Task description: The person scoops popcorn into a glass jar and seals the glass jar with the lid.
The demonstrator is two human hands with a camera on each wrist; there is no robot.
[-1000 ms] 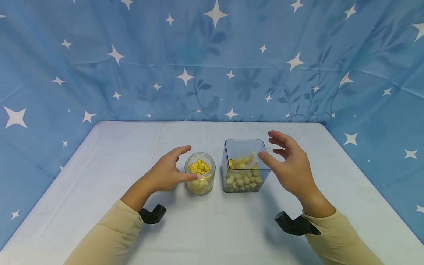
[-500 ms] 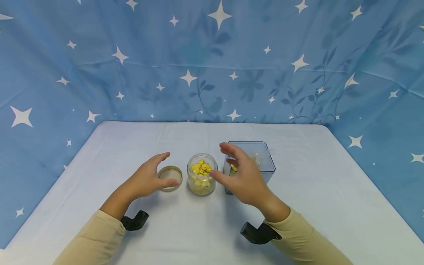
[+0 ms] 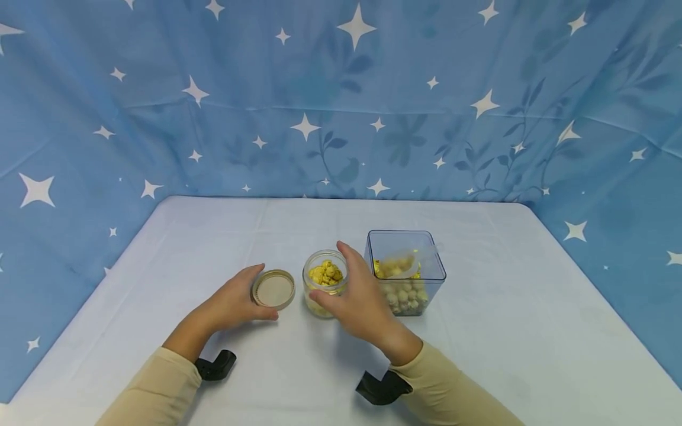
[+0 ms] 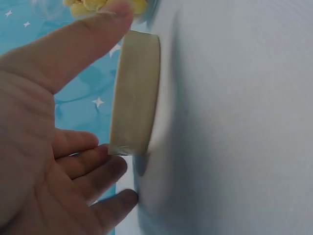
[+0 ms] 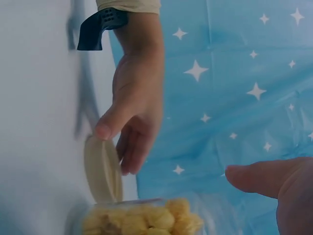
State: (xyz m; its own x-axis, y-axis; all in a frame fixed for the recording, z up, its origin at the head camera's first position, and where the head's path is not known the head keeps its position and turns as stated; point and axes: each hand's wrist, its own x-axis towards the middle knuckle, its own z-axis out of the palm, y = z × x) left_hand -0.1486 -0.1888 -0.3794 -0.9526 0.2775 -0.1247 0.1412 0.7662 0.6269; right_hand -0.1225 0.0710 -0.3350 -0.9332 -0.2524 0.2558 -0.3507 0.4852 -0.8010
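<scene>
A round beige lid (image 3: 273, 291) lies hollow side up on the white table. My left hand (image 3: 233, 306) is spread around its left side, the thumb close to its near edge; in the left wrist view the fingers (image 4: 100, 176) sit loosely at the lid's other end. Just right of the lid stands an uncovered clear jar (image 3: 318, 309) with yellow popcorn (image 3: 326, 274) inside. My right hand (image 3: 361, 305) reaches around the jar's right side, thumb in front and fingers behind. In the right wrist view the right thumb (image 5: 249, 179) is straight and apart from the jar.
A square clear container (image 3: 395, 242) partly filled with popcorn stands right of the jar, behind the right hand. A translucent scoop (image 3: 421, 260) leans in it, its handle over the right rim. A blue star-patterned curtain (image 3: 341, 106) hangs behind the table.
My right hand has moved left from the square container to the jar, the scoop now left in the container. My left hand has moved from beside the jar left and down to the lid.
</scene>
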